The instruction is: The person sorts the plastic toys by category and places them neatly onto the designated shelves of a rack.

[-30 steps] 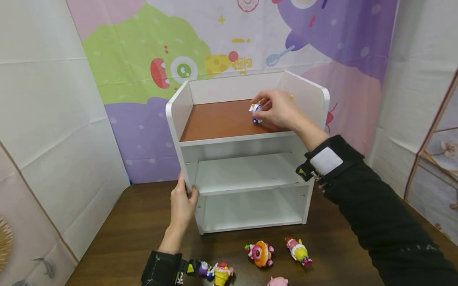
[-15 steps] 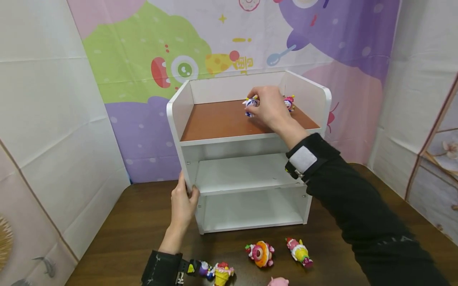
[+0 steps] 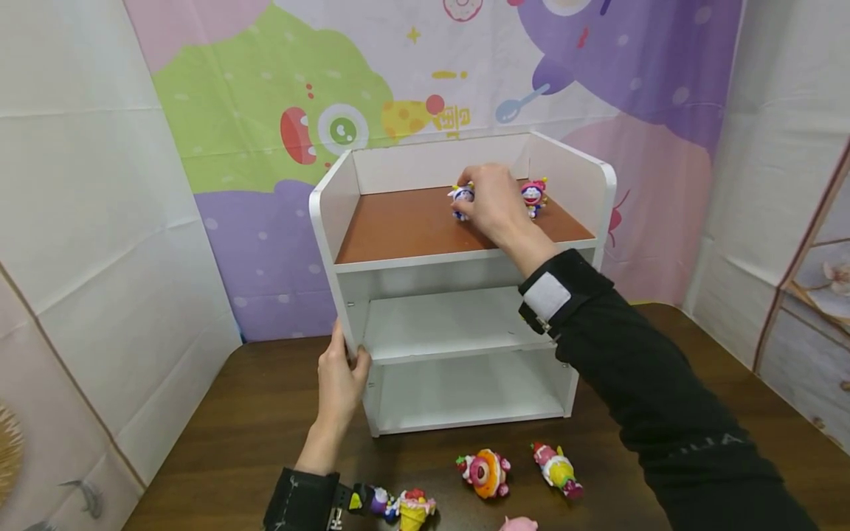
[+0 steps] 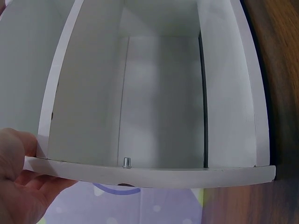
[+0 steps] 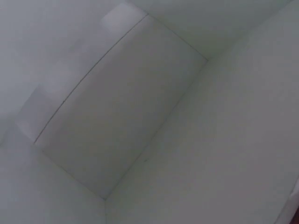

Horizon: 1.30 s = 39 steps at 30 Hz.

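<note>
My right hand (image 3: 496,203) pinches a small white-and-blue figurine (image 3: 461,195) over the brown top board of the white shelf unit (image 3: 458,321). Whether the figurine's base touches the board cannot be told. Just right of that hand, a pink-hooded figurine (image 3: 533,195) stands on the same board. My left hand (image 3: 340,380) grips the front edge of the unit's left side panel, thumb inside and fingers outside. In the left wrist view, that hand (image 4: 21,186) holds the panel where a shelf board meets it. The right wrist view has only the unit's white inside, with no hand.
On the table (image 3: 219,442) in front lie a donut-ringed figurine (image 3: 486,473), a yellow-and-pink figurine (image 3: 558,470), an ice-cream-cone figurine (image 3: 413,507), a purple-and-white one (image 3: 381,501) and a pink piece (image 3: 519,523) cut by the frame. A printed cloth (image 3: 265,133) hangs behind.
My right hand has moved left along the top board with the white-and-blue figurine, uncovering the pink-hooded one. My left hand stays on the side panel.
</note>
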{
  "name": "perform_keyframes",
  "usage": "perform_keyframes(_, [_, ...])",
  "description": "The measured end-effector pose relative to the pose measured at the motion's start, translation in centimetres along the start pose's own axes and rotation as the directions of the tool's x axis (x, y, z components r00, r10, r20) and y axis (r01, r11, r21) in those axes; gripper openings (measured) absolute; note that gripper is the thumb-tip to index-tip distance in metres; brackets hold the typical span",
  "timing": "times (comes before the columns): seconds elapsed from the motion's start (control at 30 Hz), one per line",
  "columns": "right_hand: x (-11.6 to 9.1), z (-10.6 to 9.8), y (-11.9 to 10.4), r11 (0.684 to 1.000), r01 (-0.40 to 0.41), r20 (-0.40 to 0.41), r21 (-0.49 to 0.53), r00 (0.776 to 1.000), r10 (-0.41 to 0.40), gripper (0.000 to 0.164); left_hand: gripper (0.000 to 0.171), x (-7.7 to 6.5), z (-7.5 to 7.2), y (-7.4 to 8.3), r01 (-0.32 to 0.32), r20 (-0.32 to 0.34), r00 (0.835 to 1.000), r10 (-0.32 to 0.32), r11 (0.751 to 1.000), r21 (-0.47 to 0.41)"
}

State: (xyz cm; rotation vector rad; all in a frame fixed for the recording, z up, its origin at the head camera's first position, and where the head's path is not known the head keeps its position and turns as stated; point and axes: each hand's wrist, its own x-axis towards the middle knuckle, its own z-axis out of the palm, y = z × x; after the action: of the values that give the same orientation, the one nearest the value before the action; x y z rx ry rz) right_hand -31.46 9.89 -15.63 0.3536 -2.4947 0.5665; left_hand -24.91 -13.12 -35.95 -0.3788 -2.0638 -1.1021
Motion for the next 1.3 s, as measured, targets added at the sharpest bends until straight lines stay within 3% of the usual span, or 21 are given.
perform_keyframes(0.37, [0.0, 0.4, 0.1, 1.0, 0.011, 0.012, -0.026, 1.0, -0.01, 0.031, 0.055, -0.1, 0.2, -0.2, -0.051, -0.031, 0.998, 0.051, 0.999, 0.006])
perform_keyframes(0.57, [-0.1, 0.4, 0.1, 0.998, 0.014, 0.018, -0.056, 1.0, -0.013, 0.035, 0.056, 0.0, 0.0, 0.1, -0.014, 0.002, 1.0, 0.014, 1.0, -0.023])
perform_keyframes(0.87, [-0.3, -0.3, 0.3, 0.999, -0.038, -0.004, -0.039, 0.999, 0.038, 0.053, 0.057, 0.1, -0.1, 0.2, 0.017, 0.014, 1.0, -0.016, 1.0, -0.014])
perform_keyframes(1.07, [-1.3, -2.2, 0.1, 0.999, -0.031, -0.08, 0.04, 0.996, 0.035, 0.047, 0.056, 0.0, -0.2, 0.3, 0.013, 0.01, 1.0, -0.013, 1.0, -0.014])
perform_keyframes(1.2, [-2.6, -3.6, 0.4, 0.993, 0.028, -0.172, 0.115, 0.985, -0.008, 0.037, 0.057, 0.0, -0.1, 0.2, 0.017, 0.018, 1.0, -0.017, 1.0, -0.013])
perform_keyframes(1.3, [-3.7, -4.4, 1.0, 0.984, 0.095, -0.261, 0.153, 0.964, -0.053, 0.031, 0.056, 0.0, -0.1, 0.0, 0.017, 0.018, 1.0, -0.017, 1.0, -0.01])
